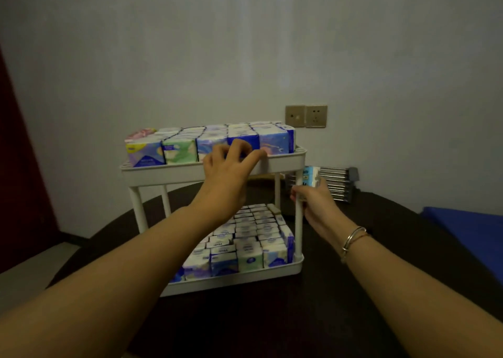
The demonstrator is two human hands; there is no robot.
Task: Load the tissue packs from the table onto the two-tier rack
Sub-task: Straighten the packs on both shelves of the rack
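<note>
While both tiers brim | rack (285, 164) | right hand (313, 202) holds tissue pack (311, 176)

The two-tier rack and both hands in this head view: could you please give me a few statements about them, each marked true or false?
1. The right hand holds a tissue pack. True.
2. The upper tier of the rack holds no packs. False: rows of packs cover it.
3. The left hand is at the upper tier's front rim. True.
4. The rack stands on the floor. False: it stands on the dark table.
5. Packs fill much of the lower tier. True.
</note>
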